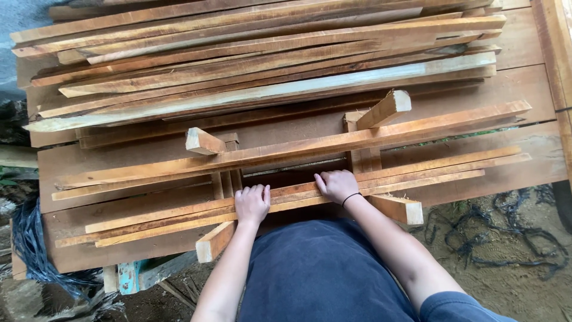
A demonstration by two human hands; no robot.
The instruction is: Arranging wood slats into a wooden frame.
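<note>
My left hand (pixel 252 204) rests palm down with fingers curled over a long thin wooden strip (pixel 417 180) near the front of a wood stack. My right hand (pixel 336 185), with a dark band on its wrist, grips the same bundle of strips a little farther right. The strips lie across two short wooden cross blocks (pixel 215 240) (pixel 400 209). Just beyond the hands, another long strip (pixel 381 136) lies across the same blocks.
A tall pile of rough-sawn strips (pixel 268 65) fills the back on wide boards (pixel 518 89). Dirt ground with black cord (pixel 506 232) lies at right. Dark strapping (pixel 30 250) hangs at left.
</note>
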